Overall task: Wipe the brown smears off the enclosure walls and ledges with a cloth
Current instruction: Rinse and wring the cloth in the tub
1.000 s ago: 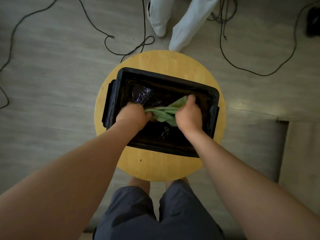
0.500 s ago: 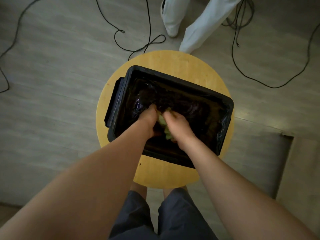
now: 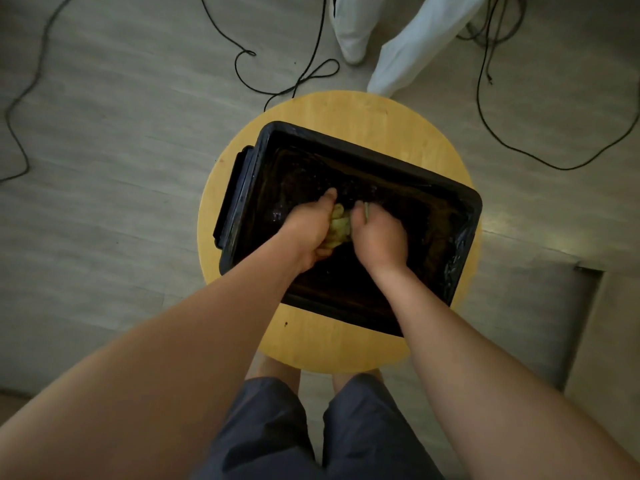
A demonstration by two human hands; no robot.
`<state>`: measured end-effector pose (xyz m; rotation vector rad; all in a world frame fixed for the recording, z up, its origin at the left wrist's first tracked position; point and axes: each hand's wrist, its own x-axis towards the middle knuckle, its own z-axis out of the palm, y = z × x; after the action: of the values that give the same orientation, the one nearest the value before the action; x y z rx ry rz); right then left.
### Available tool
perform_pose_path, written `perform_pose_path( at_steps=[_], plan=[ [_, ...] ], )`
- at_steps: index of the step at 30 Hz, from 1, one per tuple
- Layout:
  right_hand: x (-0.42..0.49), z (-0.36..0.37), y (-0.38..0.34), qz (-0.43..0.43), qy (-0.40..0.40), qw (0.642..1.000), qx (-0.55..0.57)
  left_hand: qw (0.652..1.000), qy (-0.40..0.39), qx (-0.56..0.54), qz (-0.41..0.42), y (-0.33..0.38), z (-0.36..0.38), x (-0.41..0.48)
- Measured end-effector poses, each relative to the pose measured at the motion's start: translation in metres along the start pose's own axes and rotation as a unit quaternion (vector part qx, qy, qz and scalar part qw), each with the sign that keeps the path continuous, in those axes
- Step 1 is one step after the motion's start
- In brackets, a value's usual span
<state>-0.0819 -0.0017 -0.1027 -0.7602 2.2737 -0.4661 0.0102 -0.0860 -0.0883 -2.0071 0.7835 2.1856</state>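
Note:
A black rectangular plastic tub [image 3: 408, 174], wet and dark inside, stands on a round yellow wooden stool [image 3: 346, 112]. Both my hands are down in the tub's middle. My left hand [image 3: 311, 226] and my right hand [image 3: 379, 233] are curled round a bunched light green cloth [image 3: 338, 225] squeezed between them. Only a small wad of the cloth shows between the hands. Brownish smears show faintly on the tub's right inner wall [image 3: 446, 237].
A person's legs in white trousers [image 3: 408, 39] stand just beyond the stool. Black cables [image 3: 294, 81] loop over the grey floor at the back left and right. My own knees in dark shorts [image 3: 311, 427] are under the stool's near edge.
One second ago the cloth was stretched out between my spread hands. My hands have come together and bunched it into a wad in the tub's middle.

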Motion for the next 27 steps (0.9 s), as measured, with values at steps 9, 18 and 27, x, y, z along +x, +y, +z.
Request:
perform_pose_path(
  at_steps=[9,18,27],
  plan=[
    [0.001,-0.001,-0.003,0.209,-0.059,0.976,-0.034,0.99,0.084,0.108,0.036,-0.025,-0.018,0.01],
    [-0.044,-0.022,-0.029,0.034,-0.15,0.961,0.231,0.992,-0.002,-0.105,-0.074,-0.004,0.001,-0.006],
    [-0.033,0.002,-0.03,-0.066,0.014,0.995,0.076,0.995,-0.02,-0.093,-0.026,0.0,0.004,-0.013]
  ],
)
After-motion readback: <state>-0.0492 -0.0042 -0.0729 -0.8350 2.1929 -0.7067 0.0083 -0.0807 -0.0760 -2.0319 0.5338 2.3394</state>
